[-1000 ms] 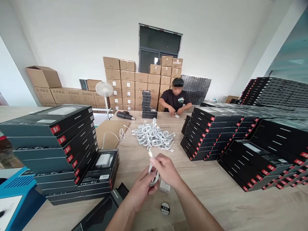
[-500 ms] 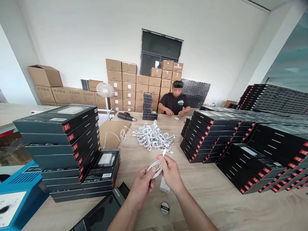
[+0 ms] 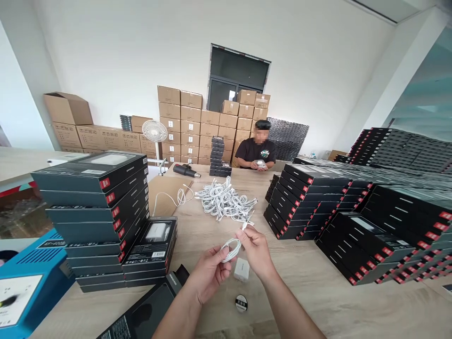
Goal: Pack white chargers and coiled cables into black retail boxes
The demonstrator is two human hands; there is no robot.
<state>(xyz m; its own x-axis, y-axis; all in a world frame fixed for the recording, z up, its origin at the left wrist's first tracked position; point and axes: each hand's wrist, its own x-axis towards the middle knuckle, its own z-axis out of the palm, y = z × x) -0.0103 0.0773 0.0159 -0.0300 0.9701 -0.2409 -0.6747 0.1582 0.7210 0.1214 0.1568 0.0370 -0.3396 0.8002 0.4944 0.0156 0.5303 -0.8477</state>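
A coiled white charging cable [image 3: 232,249] is held between both hands above the table. My left hand [image 3: 211,266] pinches the coil at its left side, fingers curled beneath. Near the cable's plug end, the thumb and fingers of my right hand [image 3: 254,247] are closed on it, with the connector pointing up. Below the hands a white charger [image 3: 241,270] lies on the table, and closer to me is a round black-and-white label [image 3: 241,303]. An open black box [image 3: 148,308] lies beside my left forearm.
A heap of white cables [image 3: 226,200] lies ahead. Stacked black boxes stand left [image 3: 95,216] and right [image 3: 307,200]. A blue machine [image 3: 35,282] sits at the left edge, a heat gun [image 3: 186,170] farther back. Across the table a co-worker [image 3: 259,153] holds a white item.
Both hands have shifted slightly right with the cable, and more of the charger shows. The co-worker has lifted a small item off the table.
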